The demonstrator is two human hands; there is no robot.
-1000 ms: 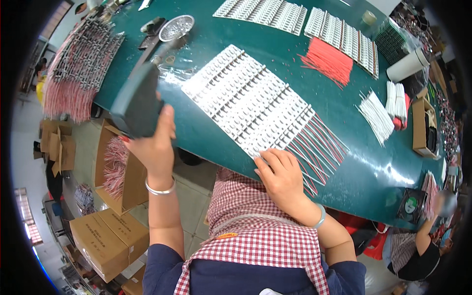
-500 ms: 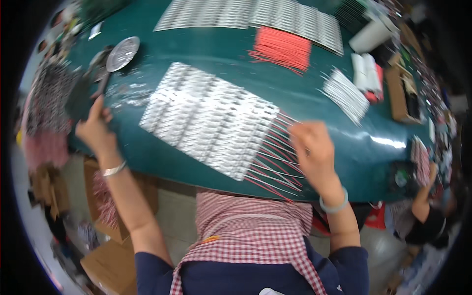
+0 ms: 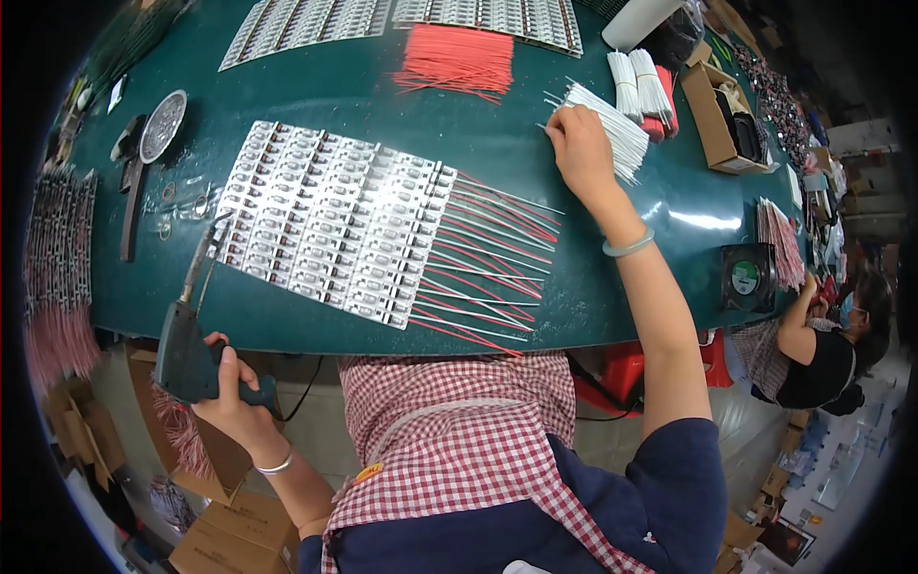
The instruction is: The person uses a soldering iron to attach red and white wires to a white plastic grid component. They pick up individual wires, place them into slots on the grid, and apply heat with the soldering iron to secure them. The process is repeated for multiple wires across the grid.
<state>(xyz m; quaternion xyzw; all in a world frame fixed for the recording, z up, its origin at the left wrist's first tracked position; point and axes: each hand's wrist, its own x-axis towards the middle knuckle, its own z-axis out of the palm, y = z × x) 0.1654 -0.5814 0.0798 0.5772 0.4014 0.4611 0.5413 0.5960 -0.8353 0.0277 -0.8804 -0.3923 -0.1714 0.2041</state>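
My left hand (image 3: 234,397) is closed round the handle of a green soldering gun (image 3: 184,354). The gun's metal tip points up beside the left edge of a silvery circuit board panel (image 3: 330,220) with rows of small parts. Red and white wires (image 3: 492,258) stick out from the panel's right edge. Beyond them, my right hand (image 3: 585,158) is at the left side of a pile of white wires (image 3: 622,139). Its fingers are pinched together, with a thin white wire end showing at the fingertips.
A bundle of red wires (image 3: 457,59) lies near more panels (image 3: 306,29) at the back. To the left are a round metal dish (image 3: 163,126) and a dark bar (image 3: 133,215). A cardboard box (image 3: 712,120) and a black tape reel (image 3: 748,277) stand right. A co-worker (image 3: 813,335) sits beyond.
My right hand has moved from the panel's wires up to the white wire pile. My left hand has come nearer me with the soldering gun, and the view has shifted.
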